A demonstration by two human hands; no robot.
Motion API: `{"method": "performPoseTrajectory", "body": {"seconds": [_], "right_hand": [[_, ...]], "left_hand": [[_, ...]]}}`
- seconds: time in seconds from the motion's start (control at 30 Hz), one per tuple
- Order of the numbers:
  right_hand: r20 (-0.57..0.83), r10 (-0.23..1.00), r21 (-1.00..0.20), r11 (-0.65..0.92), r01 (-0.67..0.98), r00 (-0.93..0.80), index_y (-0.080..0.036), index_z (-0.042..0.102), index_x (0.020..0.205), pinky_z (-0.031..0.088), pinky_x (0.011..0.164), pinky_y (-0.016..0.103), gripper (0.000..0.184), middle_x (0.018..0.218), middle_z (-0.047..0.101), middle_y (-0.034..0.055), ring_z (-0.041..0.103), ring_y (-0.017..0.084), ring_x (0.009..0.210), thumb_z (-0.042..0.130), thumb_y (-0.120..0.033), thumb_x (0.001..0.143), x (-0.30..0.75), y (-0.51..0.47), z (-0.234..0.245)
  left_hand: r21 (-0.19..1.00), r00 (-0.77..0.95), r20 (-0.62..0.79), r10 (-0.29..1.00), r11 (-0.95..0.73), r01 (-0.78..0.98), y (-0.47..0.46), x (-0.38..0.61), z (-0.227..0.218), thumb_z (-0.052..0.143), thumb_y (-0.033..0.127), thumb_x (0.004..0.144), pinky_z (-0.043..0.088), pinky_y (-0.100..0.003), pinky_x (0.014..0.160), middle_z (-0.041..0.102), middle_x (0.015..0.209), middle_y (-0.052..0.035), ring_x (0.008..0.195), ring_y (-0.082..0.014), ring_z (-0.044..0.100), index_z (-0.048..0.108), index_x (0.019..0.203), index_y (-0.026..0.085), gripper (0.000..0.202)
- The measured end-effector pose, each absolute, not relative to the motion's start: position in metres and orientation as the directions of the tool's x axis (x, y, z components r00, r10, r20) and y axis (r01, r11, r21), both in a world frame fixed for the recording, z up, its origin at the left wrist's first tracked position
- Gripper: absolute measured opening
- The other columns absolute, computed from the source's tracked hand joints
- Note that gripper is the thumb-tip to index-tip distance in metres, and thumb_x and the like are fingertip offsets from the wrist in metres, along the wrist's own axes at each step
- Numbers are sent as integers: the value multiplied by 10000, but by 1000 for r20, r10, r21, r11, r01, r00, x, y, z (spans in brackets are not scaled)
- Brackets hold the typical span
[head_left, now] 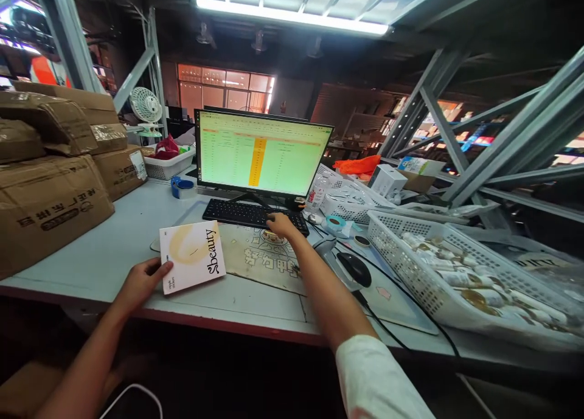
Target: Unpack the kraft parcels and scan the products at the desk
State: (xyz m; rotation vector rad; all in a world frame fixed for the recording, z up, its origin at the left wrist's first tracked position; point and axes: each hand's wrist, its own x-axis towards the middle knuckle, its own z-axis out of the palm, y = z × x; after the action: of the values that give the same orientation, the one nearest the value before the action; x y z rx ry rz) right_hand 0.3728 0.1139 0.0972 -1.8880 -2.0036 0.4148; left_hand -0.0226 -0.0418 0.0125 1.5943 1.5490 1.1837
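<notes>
My left hand grips the lower left edge of a flat white box with a pale yellow swirl and dark "beauty" lettering, thumb on its front. The box is tilted up toward me near the table's front edge. My right hand reaches over the black keyboard, fingers bent down at its keys; whether a fingertip presses one I cannot tell. Behind the keyboard, a monitor shows a spreadsheet with an orange column. Under the right forearm lies a printed desk mat.
Cardboard boxes are stacked at the left. A blue tape roll sits left of the monitor. To the right are a black mouse, its trailing cable, and a white basket of small bottles. Metal rack beams rise behind.
</notes>
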Motion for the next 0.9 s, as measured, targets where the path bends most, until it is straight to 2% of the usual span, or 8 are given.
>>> {"method": "performPoseTrajectory", "body": {"seconds": [0.13,0.2,0.3,0.37,0.47,0.57,0.7,0.9], "right_hand": [[-43,921,-638,273,720,-387,-190,711,1249,572,651,265,468,991,770,102,707,162,704,487,-554,1057,314,81,88],[-76,842,-797,271,540,-534,-167,750,1096,500,524,222,441,879,755,65,626,123,578,669,-578,955,282,66,72],[-44,815,-944,156,292,-578,-120,740,864,429,463,204,424,758,723,54,560,108,527,848,-524,796,252,52,48],[-25,824,-962,135,239,-566,-123,725,849,495,528,221,435,784,743,76,620,136,592,819,-546,810,246,44,37],[-29,789,-979,101,176,-613,-129,718,977,602,719,286,461,940,782,126,724,194,763,715,-580,881,252,31,29],[-80,805,-995,-31,93,-588,-128,715,1094,632,794,322,457,1042,787,151,763,240,868,779,-503,841,263,32,26],[-135,830,-980,-31,197,-542,-154,720,1025,632,642,321,400,970,787,158,754,251,745,749,-515,857,266,51,19],[-12,847,-979,98,179,-531,-248,676,770,540,417,306,384,731,706,119,643,212,533,731,-624,830,271,57,9]], "left_hand": [[911,-30,231,973,-205,357,-44,-23,10,756,784,694,566,-371,919,770,1146,-141,1072,-350,703,760,1105,111,789],[912,-16,257,966,-237,334,-43,-25,9,783,765,682,569,-375,912,767,1147,-142,1072,-350,701,748,1151,107,808],[906,-28,292,956,-267,327,-40,-27,10,757,788,686,567,-382,847,771,1078,-141,993,-341,698,746,1140,98,826],[902,-5,304,953,-286,325,-41,-23,14,730,806,693,554,-385,832,766,1028,-141,949,-326,682,754,1063,93,804],[919,75,274,959,-283,275,-47,-12,22,757,803,643,532,-389,869,747,996,-138,956,-310,658,748,935,85,775],[946,8,222,975,-218,238,-47,-7,29,859,670,609,517,-340,840,734,921,-80,908,-252,651,742,883,101,643],[969,-5,176,984,-172,178,-39,-18,27,914,502,622,485,-276,748,708,842,-36,800,-171,625,755,851,111,480],[979,79,156,985,-165,124,-33,-23,13,909,702,546,309,-250,489,586,648,22,523,-89,452,736,889,128,690]]}}
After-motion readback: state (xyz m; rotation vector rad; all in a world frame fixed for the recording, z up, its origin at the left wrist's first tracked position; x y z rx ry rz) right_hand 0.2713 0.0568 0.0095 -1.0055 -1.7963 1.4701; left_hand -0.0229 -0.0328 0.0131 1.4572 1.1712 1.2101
